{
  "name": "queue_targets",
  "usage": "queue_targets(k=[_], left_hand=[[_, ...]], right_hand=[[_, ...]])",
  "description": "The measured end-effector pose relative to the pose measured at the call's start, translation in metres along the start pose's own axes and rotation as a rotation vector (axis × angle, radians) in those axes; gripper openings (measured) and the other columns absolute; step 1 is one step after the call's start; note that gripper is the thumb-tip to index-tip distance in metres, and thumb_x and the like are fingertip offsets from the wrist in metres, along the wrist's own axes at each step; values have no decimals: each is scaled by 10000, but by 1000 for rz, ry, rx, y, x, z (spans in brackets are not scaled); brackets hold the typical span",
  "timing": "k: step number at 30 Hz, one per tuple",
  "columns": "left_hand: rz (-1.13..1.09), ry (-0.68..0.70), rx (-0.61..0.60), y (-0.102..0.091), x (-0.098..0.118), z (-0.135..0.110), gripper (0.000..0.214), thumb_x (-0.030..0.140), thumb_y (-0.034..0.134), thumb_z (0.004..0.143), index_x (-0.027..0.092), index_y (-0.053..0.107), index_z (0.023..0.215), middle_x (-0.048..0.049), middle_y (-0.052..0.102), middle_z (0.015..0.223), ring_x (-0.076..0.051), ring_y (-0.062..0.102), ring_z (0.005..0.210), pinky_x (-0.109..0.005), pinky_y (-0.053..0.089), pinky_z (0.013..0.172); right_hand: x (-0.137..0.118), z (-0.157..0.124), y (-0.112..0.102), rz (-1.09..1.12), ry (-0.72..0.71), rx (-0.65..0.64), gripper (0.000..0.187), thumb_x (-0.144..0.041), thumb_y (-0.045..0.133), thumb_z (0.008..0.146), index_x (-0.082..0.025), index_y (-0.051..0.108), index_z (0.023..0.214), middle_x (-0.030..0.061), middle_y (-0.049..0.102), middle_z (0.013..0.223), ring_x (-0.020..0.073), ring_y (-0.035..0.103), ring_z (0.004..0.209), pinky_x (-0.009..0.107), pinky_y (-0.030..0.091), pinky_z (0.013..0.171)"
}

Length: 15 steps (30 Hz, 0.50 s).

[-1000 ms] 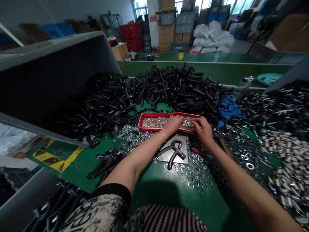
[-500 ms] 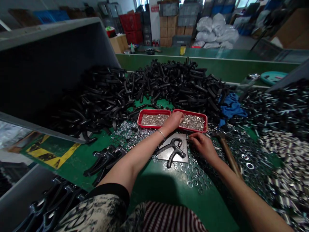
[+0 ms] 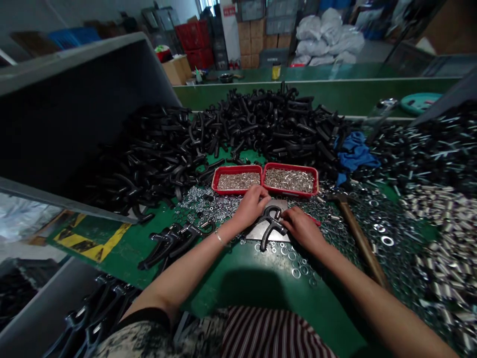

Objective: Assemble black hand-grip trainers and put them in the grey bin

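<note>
A black curved, forked part [image 3: 271, 229] lies on a small metal plate [image 3: 257, 232] in front of me, with a spring-like coil in its loop. Just above the loop is my left hand [image 3: 253, 203], its fingertips pinched together; anything between them is too small to name. At the part's right side, my right hand [image 3: 303, 227] has its fingers curled in close to the loop. From behind its knuckles pokes a short red piece [image 3: 316, 220], mostly hidden by the hand. Behind the hands stand two red trays, one with tiny metal bits [image 3: 238, 181], the other with small metal pins [image 3: 292, 180].
Black parts [image 3: 253, 119] are heaped behind the trays. A hammer [image 3: 359, 236] lies right of my right hand, among loose metal rings [image 3: 387, 240]. Further right are metal sleeves [image 3: 436, 223]. A blue cloth [image 3: 356, 151] lies behind them; a big grey bin [image 3: 160, 74] stands left.
My left hand has come out of the right tray, back toward me to the black part. My right hand has moved slightly left to it, and the red piece now shows.
</note>
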<state>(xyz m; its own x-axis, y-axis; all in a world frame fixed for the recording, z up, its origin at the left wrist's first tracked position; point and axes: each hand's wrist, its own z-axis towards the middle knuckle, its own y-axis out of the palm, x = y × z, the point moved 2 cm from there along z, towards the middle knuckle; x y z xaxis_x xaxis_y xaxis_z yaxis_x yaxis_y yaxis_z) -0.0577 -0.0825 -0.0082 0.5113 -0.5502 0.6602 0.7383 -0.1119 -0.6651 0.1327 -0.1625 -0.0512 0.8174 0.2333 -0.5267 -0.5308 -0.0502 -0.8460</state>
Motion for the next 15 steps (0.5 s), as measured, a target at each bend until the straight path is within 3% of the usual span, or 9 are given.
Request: queue_targets(k=[3,5,11,15], left_hand=[[-7,-79,-71,0,-2,-39,94,211,599,933,168,572,853,-44,607,969,-176,565,968,-339,456,935],[21,-124,-86,5,-4,-50,92,210,606,927,166,579,852,-47,607,968,-188,562,984,-359,446,953],[53,-174,-86,18,1,-48,104,197,603,922,165,581,826,-43,603,907,-196,561,953,-368,454,921],[65,-197,-89,19,3,-47,108,195,593,926,167,582,823,-46,603,907,-198,565,948,-377,462,916]], right_hand=[[0,2,3,-8,-18,-24,105,-252,540,949,-198,611,893,84,615,930,224,622,847,344,486,795],[2,2,1,38,-23,-21,115,-260,533,945,-202,592,865,80,626,899,223,621,823,344,484,780],[5,-3,-15,319,101,99,91,-305,530,908,-229,576,927,40,671,867,216,647,802,356,508,749],[4,3,-17,551,200,81,143,-360,534,903,-226,570,937,14,680,820,194,672,699,351,533,705]])
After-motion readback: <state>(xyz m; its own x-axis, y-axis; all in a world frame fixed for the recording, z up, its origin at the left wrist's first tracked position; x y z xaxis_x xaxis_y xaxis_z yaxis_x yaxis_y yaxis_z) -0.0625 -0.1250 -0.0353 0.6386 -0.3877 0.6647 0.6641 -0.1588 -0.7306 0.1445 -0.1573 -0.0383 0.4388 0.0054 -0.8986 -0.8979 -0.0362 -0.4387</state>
